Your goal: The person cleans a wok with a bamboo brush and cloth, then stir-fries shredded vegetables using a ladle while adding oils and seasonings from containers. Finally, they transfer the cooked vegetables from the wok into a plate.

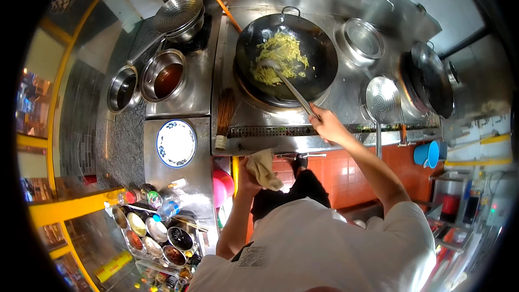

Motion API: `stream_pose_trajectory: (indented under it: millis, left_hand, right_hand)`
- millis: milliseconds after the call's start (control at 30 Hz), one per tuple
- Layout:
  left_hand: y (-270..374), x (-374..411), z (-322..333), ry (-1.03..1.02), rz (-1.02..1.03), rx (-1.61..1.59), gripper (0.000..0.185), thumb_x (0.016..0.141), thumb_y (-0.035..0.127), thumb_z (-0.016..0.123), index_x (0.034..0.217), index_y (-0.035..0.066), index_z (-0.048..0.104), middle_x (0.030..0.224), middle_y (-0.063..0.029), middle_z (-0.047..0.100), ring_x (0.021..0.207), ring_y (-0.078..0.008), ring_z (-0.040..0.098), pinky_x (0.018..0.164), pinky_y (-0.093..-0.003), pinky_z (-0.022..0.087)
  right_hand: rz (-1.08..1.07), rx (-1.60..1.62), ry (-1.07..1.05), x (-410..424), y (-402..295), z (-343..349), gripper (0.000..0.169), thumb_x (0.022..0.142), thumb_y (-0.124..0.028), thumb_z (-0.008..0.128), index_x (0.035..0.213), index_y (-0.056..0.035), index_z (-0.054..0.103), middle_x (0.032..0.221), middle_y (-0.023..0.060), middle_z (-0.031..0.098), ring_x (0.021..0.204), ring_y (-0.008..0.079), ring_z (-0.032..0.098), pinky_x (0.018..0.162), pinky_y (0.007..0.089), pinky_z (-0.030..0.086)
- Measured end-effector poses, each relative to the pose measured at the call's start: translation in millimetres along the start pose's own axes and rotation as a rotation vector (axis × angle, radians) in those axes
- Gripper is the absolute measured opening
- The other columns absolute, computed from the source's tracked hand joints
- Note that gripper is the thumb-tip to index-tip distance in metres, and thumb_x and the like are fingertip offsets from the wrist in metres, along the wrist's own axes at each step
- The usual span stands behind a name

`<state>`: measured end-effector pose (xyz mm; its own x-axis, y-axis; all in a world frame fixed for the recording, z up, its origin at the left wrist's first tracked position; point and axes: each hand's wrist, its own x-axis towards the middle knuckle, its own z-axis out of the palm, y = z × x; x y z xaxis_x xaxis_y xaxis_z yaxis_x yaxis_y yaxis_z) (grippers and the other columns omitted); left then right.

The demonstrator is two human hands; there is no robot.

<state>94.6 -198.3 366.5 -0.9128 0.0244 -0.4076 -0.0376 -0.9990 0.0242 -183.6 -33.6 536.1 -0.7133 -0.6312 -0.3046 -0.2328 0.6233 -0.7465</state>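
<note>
My right hand (pixel 327 125) grips the handle of a metal ladle (pixel 296 91). The ladle's bowl rests among shredded yellow-green food (pixel 282 54) inside a black wok (pixel 320 52), which sits on the stove burner. In my left hand (pixel 246 177) is a folded beige cloth (pixel 263 168), held in front of the stove's front edge, away from the wok. A bamboo wok brush (pixel 225 113) lies on the stove to the left of the wok. On the steel counter further left is a white plate with a blue patterned rim (pixel 176 144).
Two pots, one with reddish-brown liquid (pixel 168 81), and a strainer (pixel 178 12) stand at left. Several seasoning containers (pixel 156 231) and a plastic bottle (pixel 167 211) are at lower left. A perforated skimmer (pixel 382 99), a lidded pot (pixel 362 40) and a second wok (pixel 432 79) occupy the right.
</note>
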Motion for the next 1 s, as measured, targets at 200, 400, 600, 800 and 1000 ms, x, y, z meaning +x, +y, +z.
stream_pose_trajectory:
  millis: [200, 400, 600, 800, 1000]
  left_hand:
    - [-9.7, 14.0, 50.1, -0.076, 0.077, 0.092, 0.066, 0.09, 0.048, 0.046, 0.142, 0.008, 0.044, 0.134, -0.0142, 0.056, 0.124, -0.0368, 0.053, 0.103, -0.0537, 0.044]
    - [-19.8, 27.6, 54.6, -0.124, -0.026, -0.056, 0.061, 0.094, 0.048, 0.047, 0.139, 0.006, 0.048, 0.131, -0.014, 0.059, 0.12, -0.0336, 0.057, 0.105, -0.0499, 0.044]
    - [-37.0, 48.3, 81.3, -0.045, 0.075, -0.063, 0.062, 0.085, 0.042, 0.054, 0.136, 0.006, 0.049, 0.133, -0.013, 0.055, 0.125, -0.0317, 0.053, 0.11, -0.0474, 0.04]
    - [-28.6, 109.0, 126.8, -0.199, 0.191, 0.29, 0.05, 0.097, 0.04, 0.041, 0.13, 0.004, 0.052, 0.127, -0.0139, 0.059, 0.123, -0.0319, 0.054, 0.106, -0.0497, 0.042]
    - [14.2, 221.1, 154.6, 0.481, 0.197, 0.348, 0.034, 0.095, 0.038, 0.054, 0.117, 0.012, 0.055, 0.119, -0.014, 0.057, 0.105, -0.0315, 0.059, 0.087, -0.0526, 0.05]
  right_hand:
    - [0.02, 0.145, 0.261, 120.1, 35.3, -33.3, 0.041, 0.094, -0.016, 0.055, 0.132, 0.0016, 0.055, 0.062, 0.0149, 0.062, 0.048, 0.025, 0.063, 0.043, 0.0387, 0.05]
    - [0.119, -0.078, 0.024, 19.9, 3.9, -42.2, 0.046, 0.093, -0.017, 0.055, 0.133, 0.0032, 0.05, 0.08, 0.0334, 0.064, 0.078, 0.0514, 0.064, 0.071, 0.0525, 0.053]
    - [-0.018, -0.08, -0.023, -4.9, 60.3, -63.7, 0.047, 0.094, -0.015, 0.054, 0.138, 0.0041, 0.049, 0.064, 0.0244, 0.062, 0.059, 0.0358, 0.067, 0.057, 0.0457, 0.052]
    - [-0.139, 0.121, 0.339, 130.7, 68.6, -22.7, 0.044, 0.097, -0.016, 0.049, 0.139, -0.002, 0.049, 0.059, 0.0171, 0.06, 0.044, 0.0251, 0.06, 0.042, 0.0396, 0.045]
    - [-0.375, -0.119, 0.149, 81.0, 80.2, 5.3, 0.046, 0.097, -0.017, 0.05, 0.141, -0.0053, 0.049, 0.068, 0.0204, 0.064, 0.048, 0.0254, 0.062, 0.045, 0.0392, 0.047]
